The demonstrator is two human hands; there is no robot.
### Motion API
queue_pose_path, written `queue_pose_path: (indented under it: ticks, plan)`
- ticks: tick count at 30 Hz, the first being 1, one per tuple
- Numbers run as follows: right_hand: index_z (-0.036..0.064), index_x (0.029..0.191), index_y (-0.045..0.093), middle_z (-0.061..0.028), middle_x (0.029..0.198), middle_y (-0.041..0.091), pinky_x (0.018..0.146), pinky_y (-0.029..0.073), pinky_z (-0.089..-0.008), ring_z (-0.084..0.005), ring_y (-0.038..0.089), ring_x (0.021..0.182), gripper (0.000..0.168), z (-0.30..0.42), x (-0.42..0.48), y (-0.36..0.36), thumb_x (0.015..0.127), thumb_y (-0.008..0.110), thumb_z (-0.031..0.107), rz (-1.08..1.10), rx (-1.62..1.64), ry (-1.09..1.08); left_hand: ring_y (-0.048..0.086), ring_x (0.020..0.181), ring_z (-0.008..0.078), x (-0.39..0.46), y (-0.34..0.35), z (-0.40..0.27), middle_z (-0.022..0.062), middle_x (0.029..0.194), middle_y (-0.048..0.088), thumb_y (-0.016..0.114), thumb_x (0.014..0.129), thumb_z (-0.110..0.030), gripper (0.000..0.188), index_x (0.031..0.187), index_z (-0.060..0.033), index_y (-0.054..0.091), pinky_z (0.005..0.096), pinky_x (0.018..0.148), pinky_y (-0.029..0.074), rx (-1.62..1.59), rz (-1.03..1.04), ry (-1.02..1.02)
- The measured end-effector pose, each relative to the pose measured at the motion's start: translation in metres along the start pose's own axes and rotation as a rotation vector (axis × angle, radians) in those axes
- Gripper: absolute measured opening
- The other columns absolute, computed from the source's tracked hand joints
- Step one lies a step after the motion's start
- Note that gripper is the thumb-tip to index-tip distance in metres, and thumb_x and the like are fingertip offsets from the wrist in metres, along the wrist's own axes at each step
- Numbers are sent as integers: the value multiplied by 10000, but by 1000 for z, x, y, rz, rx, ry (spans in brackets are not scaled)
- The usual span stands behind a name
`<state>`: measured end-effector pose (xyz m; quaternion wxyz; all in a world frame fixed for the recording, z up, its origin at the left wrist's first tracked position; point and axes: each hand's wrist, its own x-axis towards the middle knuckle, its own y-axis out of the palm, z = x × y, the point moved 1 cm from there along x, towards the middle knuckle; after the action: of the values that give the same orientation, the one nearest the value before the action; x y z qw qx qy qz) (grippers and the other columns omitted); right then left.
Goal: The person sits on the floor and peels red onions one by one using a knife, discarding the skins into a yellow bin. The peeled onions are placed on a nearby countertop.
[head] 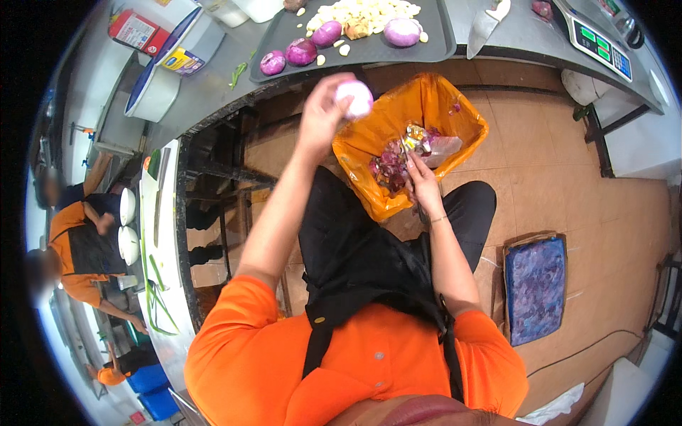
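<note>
In my left hand (327, 109) is a peeled, pale purple onion (354, 99), raised at the left rim of a bin lined with an orange plastic bag (458, 109). Over the bin's near right side, my right hand (424, 183) is closed around a knife (404, 145), whose thin blade points up and away; its handle is mostly hidden. Purple onion skins (391, 165) and a crumpled wrapper lie inside the bin. Beyond it, a dark grey tray (373, 57) on the metal counter holds several purple onions (301, 52) and a heap of peeled garlic cloves (367, 16).
A large knife (482, 32) and a digital scale (597, 45) rest on the counter at right. White tubs (154, 90) stand at left. Co-workers (80, 239) are behind the left table, which bears green onions (154, 298). A blue-purple mat (535, 290) lies on the floor.
</note>
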<state>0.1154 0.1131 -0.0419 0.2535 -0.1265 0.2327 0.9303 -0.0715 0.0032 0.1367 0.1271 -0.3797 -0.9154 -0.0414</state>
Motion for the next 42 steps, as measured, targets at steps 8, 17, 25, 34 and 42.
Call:
queue_pose_path:
  ticks: [8, 17, 25, 34, 42]
  plan:
    - [36, 1512, 276, -4, 556, 425, 365, 285, -242, -89, 350, 377, 648, -1, 1, 7, 1004, 550, 332, -6, -66, 28, 599, 1102, 376, 127, -23, -52, 213, 1132, 631, 635, 892, -177, 406, 1237, -18, 491, 430, 943, 469, 1189, 97, 350]
    - [90, 1515, 295, 15, 620, 500, 482, 369, -261, -83, 427, 516, 710, -13, 10, 0, 921, 670, 184, 53, -291, -48, 599, 1068, 422, 275, -109, -37, 203, 1152, 618, 518, 919, -234, 314, 1168, -56, 589, 481, 923, 495, 1669, -171, 156]
    - [122, 1448, 408, 27, 580, 477, 431, 337, -242, -69, 431, 470, 564, -6, 9, 8, 944, 651, 186, 112, -416, -41, 618, 1049, 394, 367, -188, 40, 190, 1056, 683, 684, 820, -331, 613, 1323, -27, 511, 463, 921, 502, 1583, 46, -113]
    - [112, 1439, 405, 12, 571, 483, 417, 316, -258, -84, 418, 446, 554, 5, 17, 3, 950, 647, 206, 215, -207, 69, 589, 1036, 478, 346, -196, 39, 322, 1031, 634, 765, 669, -359, 746, 1229, 38, 472, 443, 917, 508, 1631, -42, -64]
    - [71, 1510, 110, -102, 660, 636, 402, 404, -284, -149, 536, 443, 745, 2, 12, -10, 965, 603, 192, 152, -215, 36, 636, 669, 152, 241, -116, -62, 133, 808, 673, 721, 801, -402, 491, 937, 51, 588, 284, 624, 502, 762, -300, 67]
